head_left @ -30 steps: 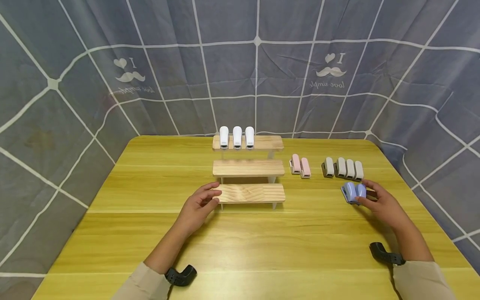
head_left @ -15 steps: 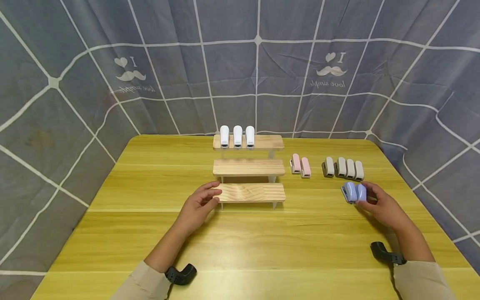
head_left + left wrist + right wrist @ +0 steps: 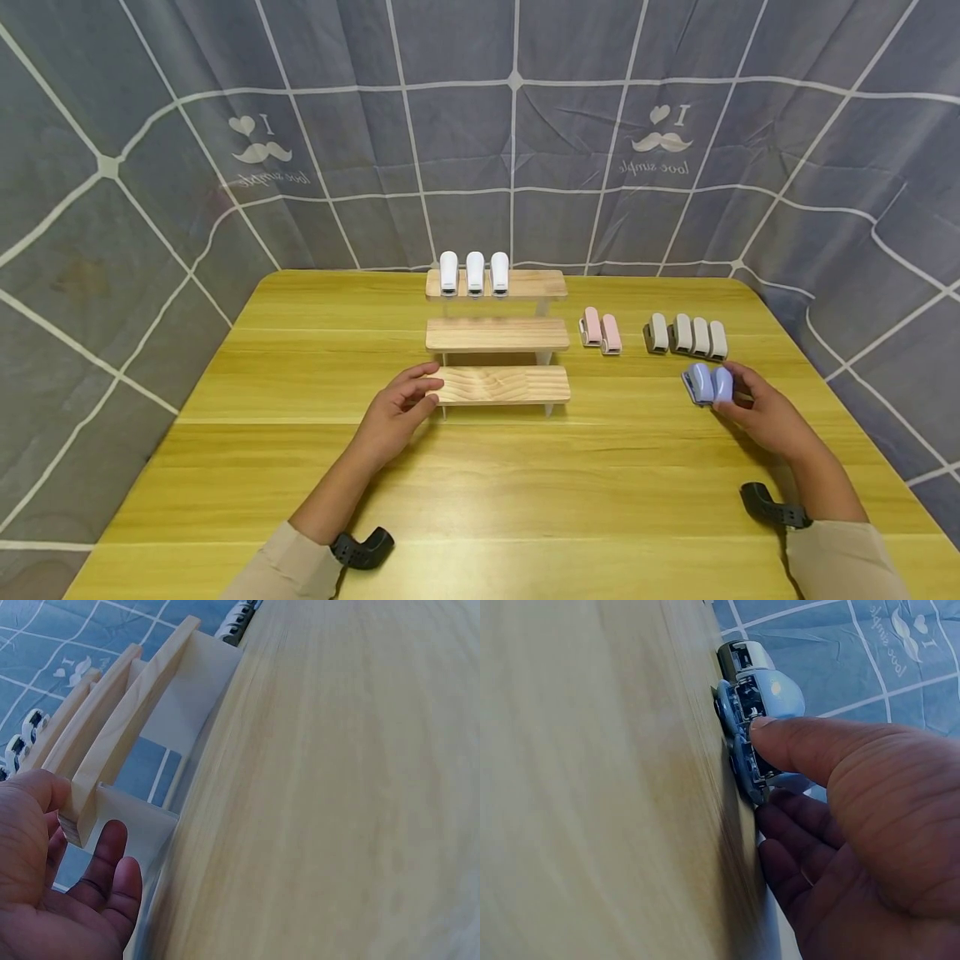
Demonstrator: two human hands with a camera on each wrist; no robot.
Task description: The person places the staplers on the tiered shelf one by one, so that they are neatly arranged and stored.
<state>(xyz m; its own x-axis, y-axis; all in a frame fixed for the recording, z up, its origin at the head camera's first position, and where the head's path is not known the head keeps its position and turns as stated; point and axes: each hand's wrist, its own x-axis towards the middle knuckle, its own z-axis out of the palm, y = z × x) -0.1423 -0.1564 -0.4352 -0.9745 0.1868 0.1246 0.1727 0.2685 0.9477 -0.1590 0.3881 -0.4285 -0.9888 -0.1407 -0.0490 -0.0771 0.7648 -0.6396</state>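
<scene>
A three-tier wooden display shelf (image 3: 517, 386) stands mid-table. My left hand (image 3: 392, 418) holds the left end of its lowest board; in the left wrist view the thumb lies against the board's end (image 3: 81, 814), with fingers loosely bent below. At the right, my right hand (image 3: 765, 414) pinches the right one of two blue mini staplers (image 3: 723, 385), standing side by side on the table. In the right wrist view the thumb presses near the front of the blue stapler (image 3: 762, 761), with fingers curled at its side. The other blue stapler (image 3: 701, 383) touches its left side.
Three white staplers (image 3: 475, 273) stand on the top tier. Two pink staplers (image 3: 601, 332) lie right of the shelf, and several grey-white staplers (image 3: 691, 335) form a row behind the blue pair. A grey checked curtain (image 3: 480, 150) surrounds the wooden table (image 3: 540, 500) at the back and sides.
My right hand has shifted very slightly and its thumb has drawn back a little along the right blue stapler. The left hand and the shelf have stayed put.
</scene>
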